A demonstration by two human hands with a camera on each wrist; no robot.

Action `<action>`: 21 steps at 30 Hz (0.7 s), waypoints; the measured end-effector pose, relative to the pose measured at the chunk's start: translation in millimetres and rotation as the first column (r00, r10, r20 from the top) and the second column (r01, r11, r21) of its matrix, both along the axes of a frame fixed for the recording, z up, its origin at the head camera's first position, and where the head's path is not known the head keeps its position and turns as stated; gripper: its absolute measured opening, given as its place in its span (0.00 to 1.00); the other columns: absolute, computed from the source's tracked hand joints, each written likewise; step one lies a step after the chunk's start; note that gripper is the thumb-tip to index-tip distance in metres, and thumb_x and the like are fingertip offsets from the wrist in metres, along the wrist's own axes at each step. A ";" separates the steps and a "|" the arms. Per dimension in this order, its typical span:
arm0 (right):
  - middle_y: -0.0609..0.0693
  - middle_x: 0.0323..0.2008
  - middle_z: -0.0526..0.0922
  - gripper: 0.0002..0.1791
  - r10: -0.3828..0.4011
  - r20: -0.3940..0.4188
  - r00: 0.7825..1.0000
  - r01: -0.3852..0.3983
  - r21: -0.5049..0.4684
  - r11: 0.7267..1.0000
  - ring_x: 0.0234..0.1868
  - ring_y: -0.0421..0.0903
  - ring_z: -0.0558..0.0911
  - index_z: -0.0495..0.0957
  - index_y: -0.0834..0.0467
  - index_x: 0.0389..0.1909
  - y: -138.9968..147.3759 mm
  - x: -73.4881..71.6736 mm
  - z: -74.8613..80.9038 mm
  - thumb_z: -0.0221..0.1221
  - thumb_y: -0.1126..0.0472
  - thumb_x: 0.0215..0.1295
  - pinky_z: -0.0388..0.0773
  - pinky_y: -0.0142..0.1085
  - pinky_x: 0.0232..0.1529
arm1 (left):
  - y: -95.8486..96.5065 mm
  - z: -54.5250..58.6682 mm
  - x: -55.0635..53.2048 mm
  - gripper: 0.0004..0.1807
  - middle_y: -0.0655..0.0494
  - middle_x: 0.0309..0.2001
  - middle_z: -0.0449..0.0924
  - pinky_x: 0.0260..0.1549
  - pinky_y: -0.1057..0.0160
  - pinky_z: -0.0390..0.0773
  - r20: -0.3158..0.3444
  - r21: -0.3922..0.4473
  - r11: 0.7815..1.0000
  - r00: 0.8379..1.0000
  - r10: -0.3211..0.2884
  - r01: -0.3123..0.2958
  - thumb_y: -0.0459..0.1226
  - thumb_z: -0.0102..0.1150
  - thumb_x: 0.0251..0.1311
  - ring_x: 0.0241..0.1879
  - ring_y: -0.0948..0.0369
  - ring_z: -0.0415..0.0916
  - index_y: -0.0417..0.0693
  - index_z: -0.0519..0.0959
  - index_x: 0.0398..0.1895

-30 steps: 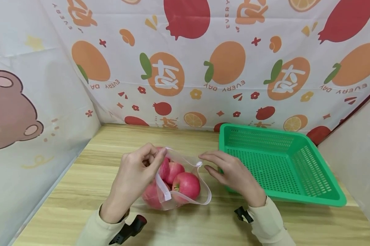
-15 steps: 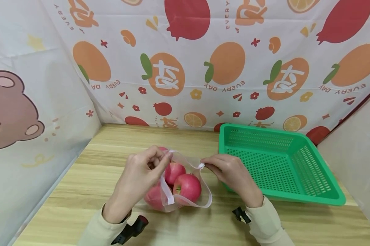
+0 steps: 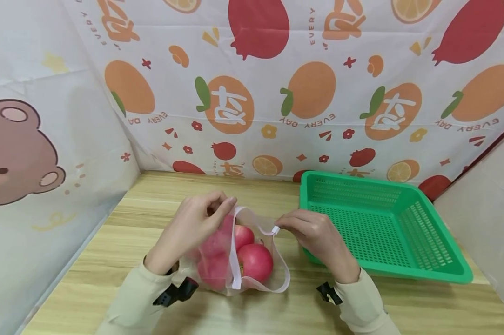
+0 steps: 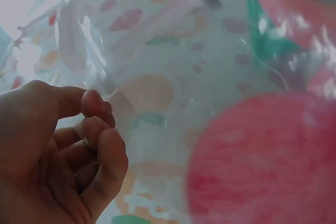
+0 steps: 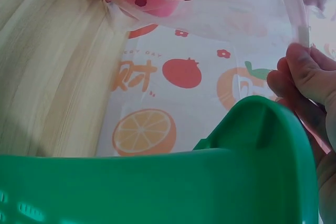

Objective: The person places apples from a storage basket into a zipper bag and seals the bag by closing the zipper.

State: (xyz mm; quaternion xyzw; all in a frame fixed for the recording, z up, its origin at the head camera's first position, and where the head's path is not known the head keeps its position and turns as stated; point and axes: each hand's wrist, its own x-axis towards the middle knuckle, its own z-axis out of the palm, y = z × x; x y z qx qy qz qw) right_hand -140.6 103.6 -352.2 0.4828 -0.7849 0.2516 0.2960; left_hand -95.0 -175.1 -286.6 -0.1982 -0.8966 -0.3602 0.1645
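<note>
A clear zip bag (image 3: pixel 235 263) with a white edge lies on the table, its mouth spread apart. Several red apples (image 3: pixel 257 263) are inside, some seen through the film. My left hand (image 3: pixel 189 228) pinches the far left part of the bag's mouth between thumb and forefinger; the left wrist view has these fingertips (image 4: pixel 97 111) at the film, beside a large apple (image 4: pixel 268 161). At the right corner of the mouth, my right hand (image 3: pixel 316 232) pinches the small white zip slider (image 3: pixel 275 230). In the right wrist view, thumb and fingers hold that corner above the green basket.
A green plastic basket (image 3: pixel 402 272) with perforated walls stands just right of my right hand, nothing in it. The wooden table (image 3: pixel 122 242) meets a fruit-printed cloth (image 3: pixel 268 93) at the back. A bear-printed cloth (image 3: pixel 17 153) hangs on the left.
My right fingers, spread beside the slider a second ago, now pinch it. The bag's left edge has swung right and covers more of the apples. My left hand has moved slightly right.
</note>
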 end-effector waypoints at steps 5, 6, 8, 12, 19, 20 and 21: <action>0.46 0.38 0.89 0.12 0.031 -0.035 0.999 -0.032 -0.014 0.999 0.38 0.40 0.88 0.89 0.56 0.41 2.6 -1.4 -1.8 0.73 0.66 0.54 0.85 0.30 0.41 | -1.5 -5.5 -15.5 0.07 0.65 0.23 0.74 0.27 0.65 0.73 -0.061 -0.049 0.999 0.998 -0.014 0.011 0.40 0.62 0.70 0.26 0.66 0.71 0.53 0.79 0.32; 0.46 0.38 0.89 0.11 0.038 -0.039 0.999 -0.039 -0.014 0.999 0.38 0.40 0.88 0.89 0.56 0.41 3.2 -1.6 -2.0 0.72 0.65 0.56 0.84 0.30 0.41 | -2.4 -8.1 -16.5 0.06 0.64 0.26 0.75 0.30 0.64 0.75 -0.081 -0.055 0.998 0.996 -0.029 0.025 0.39 0.61 0.70 0.29 0.65 0.72 0.52 0.79 0.33; 0.46 0.38 0.89 0.10 0.048 -0.041 0.998 -0.048 -0.015 0.999 0.38 0.40 0.88 0.89 0.55 0.41 4.5 -1.6 -3.2 0.71 0.64 0.58 0.84 0.30 0.41 | -4.0 -12.9 -16.7 0.03 0.61 0.33 0.78 0.37 0.61 0.77 -0.095 -0.058 0.995 0.992 -0.082 0.076 0.38 0.60 0.71 0.36 0.64 0.74 0.50 0.81 0.38; 0.46 0.38 0.89 0.11 0.047 -0.041 0.998 -0.047 -0.016 0.999 0.38 0.40 0.88 0.89 0.54 0.41 7.3 -1.8 -3.9 0.72 0.65 0.56 0.85 0.31 0.42 | -6.3 -18.7 -18.3 0.08 0.58 0.48 0.81 0.52 0.57 0.78 -0.022 -0.066 0.969 0.971 -0.239 0.237 0.36 0.52 0.76 0.51 0.61 0.77 0.48 0.82 0.46; 0.45 0.38 0.89 0.15 0.037 -0.060 0.997 -0.038 -0.016 0.999 0.38 0.40 0.88 0.89 0.54 0.39 9.0 -2.1 -2.1 0.75 0.69 0.50 0.85 0.31 0.41 | -6.3 -17.4 -20.7 0.16 0.55 0.60 0.81 0.61 0.54 0.77 0.298 -0.075 0.885 0.857 -0.420 0.459 0.38 0.47 0.78 0.60 0.59 0.78 0.46 0.79 0.61; 0.46 0.38 0.89 0.15 0.034 -0.065 0.997 -0.035 -0.016 0.999 0.38 0.40 0.88 0.89 0.54 0.39 9.1 -2.1 -1.6 0.75 0.69 0.50 0.85 0.32 0.42 | -5.7 -16.7 -22.1 0.17 0.54 0.61 0.80 0.62 0.54 0.77 0.327 -0.077 0.876 0.842 -0.429 0.476 0.39 0.48 0.78 0.60 0.59 0.78 0.46 0.78 0.62; 0.46 0.37 0.89 0.15 0.031 -0.070 0.997 -0.032 -0.018 0.999 0.38 0.40 0.88 0.89 0.54 0.39 9.1 -2.1 -1.3 0.75 0.70 0.49 0.85 0.32 0.42 | -4.7 -16.1 -24.2 0.17 0.54 0.60 0.81 0.61 0.55 0.77 0.345 -0.074 0.866 0.828 -0.443 0.494 0.38 0.47 0.78 0.59 0.59 0.79 0.44 0.78 0.62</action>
